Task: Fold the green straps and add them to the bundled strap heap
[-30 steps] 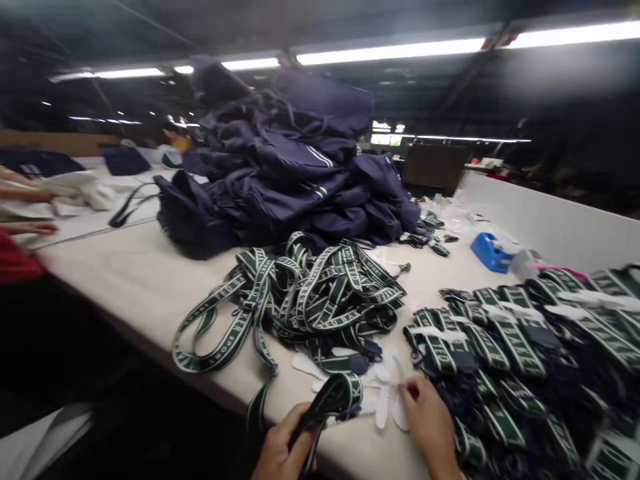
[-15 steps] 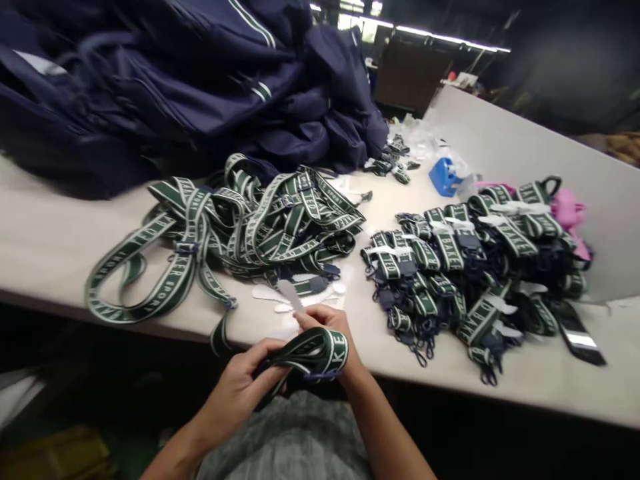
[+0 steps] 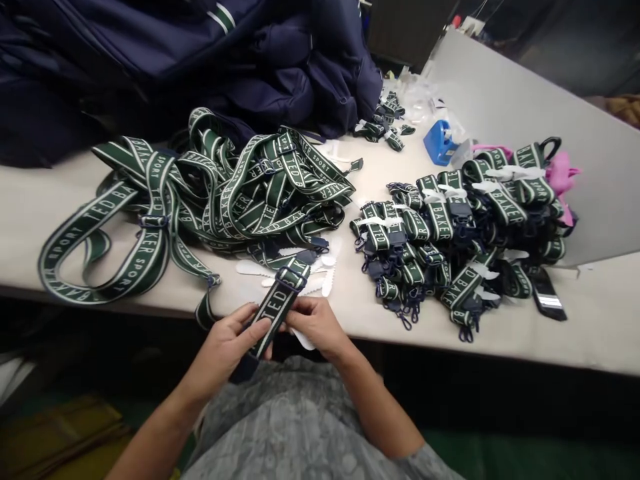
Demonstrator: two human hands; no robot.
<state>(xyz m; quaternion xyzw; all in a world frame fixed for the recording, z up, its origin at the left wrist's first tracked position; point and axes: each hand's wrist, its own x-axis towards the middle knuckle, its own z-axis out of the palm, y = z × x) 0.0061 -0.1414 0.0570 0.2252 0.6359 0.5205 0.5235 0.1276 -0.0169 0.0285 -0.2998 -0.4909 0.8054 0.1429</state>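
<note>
A green strap (image 3: 280, 299) with white lettering, folded into a flat bundle, is held in front of my body at the table's front edge. My left hand (image 3: 234, 340) grips its near end, thumb on top. My right hand (image 3: 317, 327) is closed at the bundle's right side and pinches a white strip (image 3: 303, 340) whose end sticks out below the fingers. More white strips (image 3: 253, 268) lie on the table just beyond the bundle. A heap of loose lettered straps (image 3: 240, 193) spreads behind and left of my hands.
Strap bundles tied with white strips (image 3: 440, 233) are piled at the right. Beside them lie a phone (image 3: 547, 293), a pink item (image 3: 563, 175) and a blue tape dispenser (image 3: 440, 143). Navy bags (image 3: 280, 73) fill the back left; a pale partition (image 3: 520, 120) runs along the right.
The strap bundle has turned so its lettered flat side faces up and its far end points at the table. The white strip in my right hand now points downward. The view has tilted down.
</note>
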